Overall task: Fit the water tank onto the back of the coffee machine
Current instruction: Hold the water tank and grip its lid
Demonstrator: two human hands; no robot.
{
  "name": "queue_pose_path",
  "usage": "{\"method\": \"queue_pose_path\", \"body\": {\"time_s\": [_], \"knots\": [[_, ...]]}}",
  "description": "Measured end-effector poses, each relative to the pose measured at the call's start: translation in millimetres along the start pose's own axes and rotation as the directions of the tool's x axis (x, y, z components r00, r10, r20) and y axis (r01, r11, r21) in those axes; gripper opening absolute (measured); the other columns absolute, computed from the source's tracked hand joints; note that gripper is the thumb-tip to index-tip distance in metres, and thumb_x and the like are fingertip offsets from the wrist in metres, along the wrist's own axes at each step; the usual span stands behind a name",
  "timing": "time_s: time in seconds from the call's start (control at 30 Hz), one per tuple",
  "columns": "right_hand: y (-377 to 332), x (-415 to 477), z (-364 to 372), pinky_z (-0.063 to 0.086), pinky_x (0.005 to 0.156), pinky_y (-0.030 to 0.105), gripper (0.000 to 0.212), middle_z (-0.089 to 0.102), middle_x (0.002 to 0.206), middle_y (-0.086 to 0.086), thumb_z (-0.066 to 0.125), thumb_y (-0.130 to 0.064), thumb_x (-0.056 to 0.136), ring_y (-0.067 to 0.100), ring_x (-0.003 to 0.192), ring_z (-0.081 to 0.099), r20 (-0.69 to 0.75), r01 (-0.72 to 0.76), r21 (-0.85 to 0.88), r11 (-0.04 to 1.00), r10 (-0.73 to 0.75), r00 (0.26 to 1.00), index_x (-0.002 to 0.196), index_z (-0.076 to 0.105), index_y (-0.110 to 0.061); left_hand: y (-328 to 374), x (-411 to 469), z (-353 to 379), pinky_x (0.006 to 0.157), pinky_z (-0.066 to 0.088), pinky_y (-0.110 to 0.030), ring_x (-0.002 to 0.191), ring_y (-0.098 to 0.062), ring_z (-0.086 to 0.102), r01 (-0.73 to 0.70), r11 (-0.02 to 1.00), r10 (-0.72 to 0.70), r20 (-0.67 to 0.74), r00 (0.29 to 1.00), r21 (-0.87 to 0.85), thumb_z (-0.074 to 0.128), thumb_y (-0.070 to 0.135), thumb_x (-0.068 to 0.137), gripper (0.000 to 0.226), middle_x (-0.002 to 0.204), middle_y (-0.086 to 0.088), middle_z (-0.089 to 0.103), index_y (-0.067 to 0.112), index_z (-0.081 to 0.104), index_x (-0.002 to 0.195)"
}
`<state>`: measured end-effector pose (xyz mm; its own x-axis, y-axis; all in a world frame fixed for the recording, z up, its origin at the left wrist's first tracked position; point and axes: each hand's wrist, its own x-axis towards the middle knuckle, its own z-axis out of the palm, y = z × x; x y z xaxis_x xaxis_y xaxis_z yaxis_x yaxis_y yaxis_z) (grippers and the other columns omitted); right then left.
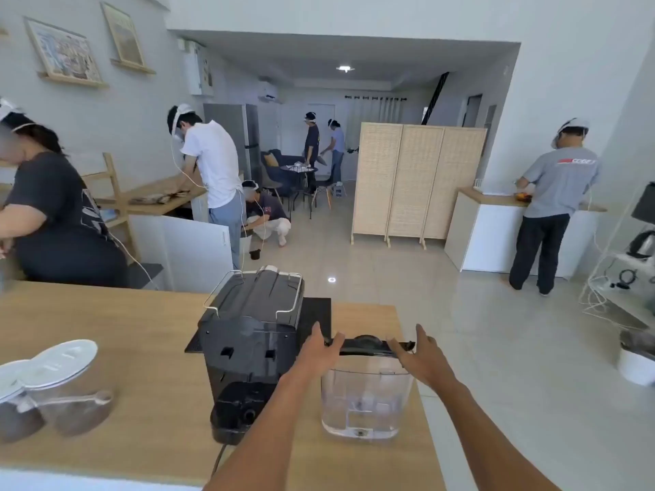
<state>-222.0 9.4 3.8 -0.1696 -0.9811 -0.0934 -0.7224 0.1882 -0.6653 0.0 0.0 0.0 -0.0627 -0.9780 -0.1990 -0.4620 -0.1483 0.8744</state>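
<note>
Counter (106,313): wooden, carried everything.
Coffee machine (248,345): black, stood with its back toward the camera.
Water tank (367,395): clear, upright on the counter just right of the machine, black lid on.
Left hand (317,352): clasped the lid's left end.
Right hand (423,359): fingers spread on the right end, grip probably loose.

Two clear lidded jars (53,391) near left: blurred, leftmost cut by frame edge. Left hand (317,352) hides left end of black tank lid (368,345).
</note>
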Motion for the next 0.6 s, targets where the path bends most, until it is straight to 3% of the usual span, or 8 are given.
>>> {"method": "queue_pose_path", "body": {"time_s": [0.1,0.17,0.23,0.33,0.5,0.6], "knots": [[6,3,4,0.035,0.109,0.042,0.102,0.031,0.158,0.015,0.053,-0.069,0.085,0.032,0.142,0.036,0.028,-0.040,0.071,0.997,0.038,0.999,0.157,0.014,-0.010,-4,9,6,0.121,0.025,-0.042,0.150,-0.029,0.028,0.095,0.995,-0.095,-0.006,0.995,-0.017,0.052,0.062,0.091,0.101,0.166,-0.008,0.021,0.014,-0.004,0.160],[8,3,5,0.039,0.099,0.037,0.095,0.043,0.149,0.016,0.053,-0.068,0.086,0.032,0.134,0.045,0.056,-0.050,0.094,0.994,0.045,0.997,0.153,0.026,-0.007,-4,13,8,0.120,0.024,-0.040,0.152,-0.028,0.022,0.100,0.995,-0.101,-0.023,0.995,-0.026,0.058,0.057,0.090,0.101,0.167,-0.007,0.018,0.012,0.002,0.160],[9,1,5,0.040,0.086,0.032,0.079,0.057,0.133,0.015,0.053,-0.066,0.087,0.030,0.119,0.056,0.076,-0.039,0.117,0.992,0.030,0.997,0.140,0.043,-0.008,-3,12,12,0.119,0.026,-0.038,0.151,-0.027,0.024,0.108,0.992,-0.110,-0.038,0.993,-0.061,0.062,0.055,0.089,0.099,0.166,-0.006,0.021,0.011,0.009,0.160],[13,-1,6,0.045,0.085,0.033,0.058,0.066,0.110,0.005,0.054,-0.067,0.085,0.014,0.092,0.060,0.093,-0.016,0.215,0.977,-0.004,0.996,0.114,0.056,-0.017,-7,13,12,0.117,0.027,-0.036,0.150,-0.025,0.028,0.104,0.988,-0.108,-0.025,0.994,-0.117,0.066,0.054,0.087,0.098,0.164,-0.005,0.027,0.009,0.017,0.159],[19,-2,10,0.040,0.098,0.032,0.058,0.056,0.119,-0.014,0.061,-0.062,0.085,0.019,0.120,0.054,0.052,0.023,0.317,0.948,-0.042,0.998,0.133,0.047,-0.033,-16,12,12,0.117,0.030,-0.039,0.149,-0.026,0.029,0.047,0.985,-0.059,-0.069,0.996,-0.168,0.071,0.053,0.083,0.096,0.164,-0.004,0.026,0.018,0.023,0.158],[21,-2,13,0.045,0.095,0.031,0.050,0.062,0.121,-0.017,0.064,-0.059,0.085,0.012,0.107,0.061,0.000,0.070,0.327,0.943,-0.074,0.997,0.129,0.047,-0.042,-18,9,11,0.116,0.031,-0.039,0.149,-0.026,0.030,0.001,0.982,-0.019,-0.096,0.995,-0.191,0.070,0.050,0.085,0.089,0.163,-0.002,0.028,0.025,0.025,0.158]]}}
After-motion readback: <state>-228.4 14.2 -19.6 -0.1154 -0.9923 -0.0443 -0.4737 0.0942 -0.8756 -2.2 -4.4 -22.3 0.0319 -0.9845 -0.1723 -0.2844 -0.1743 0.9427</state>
